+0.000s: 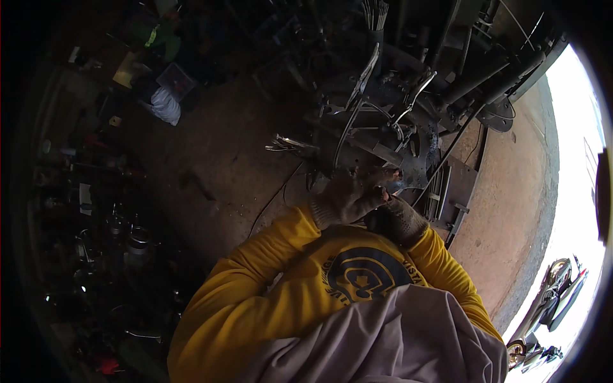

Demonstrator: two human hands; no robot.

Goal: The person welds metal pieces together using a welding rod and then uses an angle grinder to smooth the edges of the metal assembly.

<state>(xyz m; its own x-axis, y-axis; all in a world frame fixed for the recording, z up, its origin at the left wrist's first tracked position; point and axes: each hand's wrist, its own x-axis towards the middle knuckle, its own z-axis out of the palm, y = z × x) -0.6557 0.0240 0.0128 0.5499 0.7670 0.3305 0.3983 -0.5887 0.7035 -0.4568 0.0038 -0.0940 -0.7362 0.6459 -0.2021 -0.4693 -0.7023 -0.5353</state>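
Observation:
Both my hands are close together in front of my chest, at the near edge of a cluttered metal worktable [418,150]. My left hand [354,196], in a brownish knit glove with bare fingertips, reaches to the right with its index finger and thumb apart. No object shows between them. Just below its fingertips is my right hand [403,220], gloved too. Its fingers are mostly hidden in shadow and behind the left hand. Beyond the hands, a long-handled metal clamp [365,73] and a second clamp [416,96] stand up from the table.
A bundle of thin rods [375,16] stands upright at the far side. More rods [435,196] lie right of my hands. A cable [271,201] crosses the brown floor [191,163]. Dark clutter lines the left. A motorcycle [552,300] stands in bright light at lower right.

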